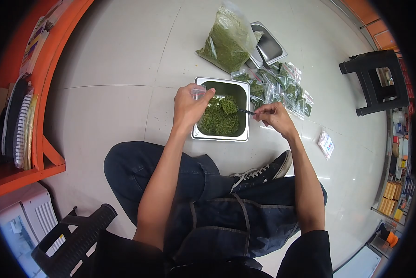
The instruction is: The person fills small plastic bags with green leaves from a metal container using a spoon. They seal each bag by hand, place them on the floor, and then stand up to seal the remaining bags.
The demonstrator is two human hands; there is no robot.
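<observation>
A square metal pan (pixel 221 138) with shredded green herbs (pixel 215 121) inside stands on the floor before my crossed legs. At its upper left rim, my left hand (pixel 192 104) pinches a small clear zip bag (pixel 198 91) with a red line near its mouth. My right hand (pixel 273 117) grips the handle of a dark spoon (pixel 246 111) from the right side. The spoon's bowl is over the pan, heaped with a clump of the green herbs (pixel 228 105).
Beyond the pan, a large bag of green herbs (pixel 226 41) leans by a second metal pan (pixel 269 45). Several filled zip bags (pixel 284 88) lie to its right, with a small white packet (pixel 326 144) nearer. Black stools (pixel 377 81) and an orange shelf (pixel 46 111) flank the floor.
</observation>
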